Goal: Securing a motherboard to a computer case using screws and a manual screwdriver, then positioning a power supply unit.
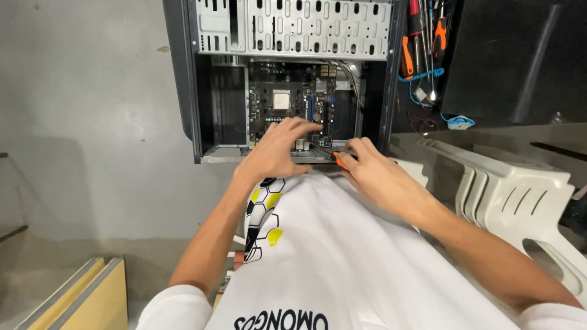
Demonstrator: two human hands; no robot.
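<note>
Nearest the open computer case (183, 73), the right hand (382, 177) curls its fingers around an orange-handled screwdriver (338, 159) at the case's lower edge; the left hand (275, 150) reaches inside with spread fingers touching the motherboard (287, 101), holding nothing

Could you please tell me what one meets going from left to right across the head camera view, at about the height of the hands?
Grey wall → black side panel of the computer case → left hand → right hand, gripping an orange-handled screwdriver → stacked white plastic chairs.
</note>
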